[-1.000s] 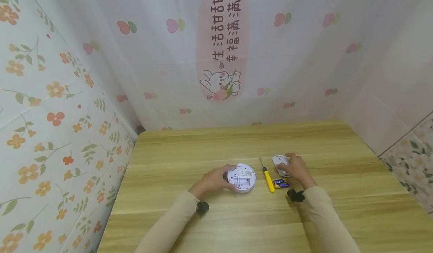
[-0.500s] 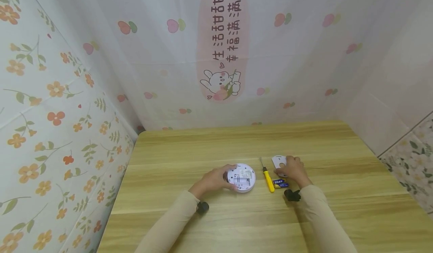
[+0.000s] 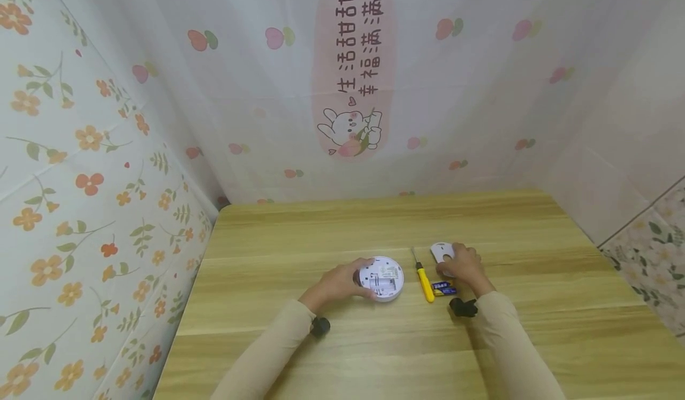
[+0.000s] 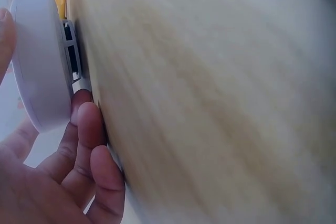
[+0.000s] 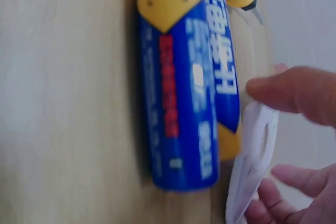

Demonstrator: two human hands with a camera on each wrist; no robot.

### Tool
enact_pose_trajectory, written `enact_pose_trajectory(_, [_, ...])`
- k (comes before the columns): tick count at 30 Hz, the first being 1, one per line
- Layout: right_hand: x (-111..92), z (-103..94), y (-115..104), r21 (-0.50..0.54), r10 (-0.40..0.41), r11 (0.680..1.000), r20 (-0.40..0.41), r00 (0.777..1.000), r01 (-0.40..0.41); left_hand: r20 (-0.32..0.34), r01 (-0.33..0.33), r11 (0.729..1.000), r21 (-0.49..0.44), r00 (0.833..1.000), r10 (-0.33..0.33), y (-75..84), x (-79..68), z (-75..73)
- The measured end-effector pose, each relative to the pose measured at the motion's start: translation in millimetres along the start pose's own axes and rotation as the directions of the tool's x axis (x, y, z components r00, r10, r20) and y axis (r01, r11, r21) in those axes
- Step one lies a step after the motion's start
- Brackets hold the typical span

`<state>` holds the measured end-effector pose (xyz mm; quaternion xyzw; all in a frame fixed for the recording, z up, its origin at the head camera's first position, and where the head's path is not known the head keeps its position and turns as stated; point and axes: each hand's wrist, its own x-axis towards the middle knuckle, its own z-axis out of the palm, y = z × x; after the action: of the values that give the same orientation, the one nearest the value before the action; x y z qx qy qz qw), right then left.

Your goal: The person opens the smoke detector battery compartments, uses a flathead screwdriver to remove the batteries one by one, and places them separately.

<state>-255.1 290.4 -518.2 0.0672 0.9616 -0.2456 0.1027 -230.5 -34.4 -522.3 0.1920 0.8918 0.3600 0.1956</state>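
My left hand (image 3: 342,282) grips the left edge of a round white smoke detector (image 3: 395,273), whose open battery compartment faces up. In the left wrist view, the detector (image 4: 42,66) has a slotted grille (image 4: 71,51) on its underside, toward the table, and fingertips touch its rim. My right hand (image 3: 468,269) pinches a flat white mounting plate (image 3: 441,250) between thumb and fingers. The plate (image 5: 254,156) has an oval hole and looks tilted in the right wrist view. Blue and yellow AA batteries (image 5: 181,103) lie side by side near it.
A yellow-handled screwdriver (image 3: 425,284) lies between the detector and the batteries (image 3: 445,289), its shaft pointing away. All of this is on a wood-grain table (image 3: 299,239). A patterned curtain (image 3: 241,120) hangs behind its far edge.
My right hand has shifted slightly left, and the plate has turned so that its hole shows more. The left hand keeps its grip on the smoke detector.
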Motion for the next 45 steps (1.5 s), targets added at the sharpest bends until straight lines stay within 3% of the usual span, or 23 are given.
enact_pose_trajectory(8, [-4,-4.1,1,0.168,-0.076,0.982,-0.074,0.994,0.088,0.023,-0.013,1.0,0.023,1.0,0.013,-2.2,-6.5,-4.7])
enact_pose_trajectory(15, [-13,-9.4,-6,0.148,-0.132,0.978,-0.108,0.985,0.147,0.04,-0.044,0.999,-0.016,0.998,0.044,-7.2,-13.1,-11.0])
enact_pose_trajectory(25, [-30,-9.1,-18,0.155,-0.183,0.968,-0.097,0.978,0.197,0.056,-0.079,0.996,-0.051,0.995,0.082,-12.1,-20.3,-15.6])
enact_pose_trajectory(35, [-43,-13.5,-41,0.156,-0.277,0.945,-0.087,0.957,0.287,0.026,-0.057,0.996,0.072,0.998,0.055,-6.2,-23.8,-21.0])
enact_pose_trajectory(45, [-54,-3.5,-68,0.127,-0.415,0.897,-0.088,0.905,0.424,-0.02,-0.065,0.985,0.162,0.997,0.069,-4.4,-21.9,-19.4])
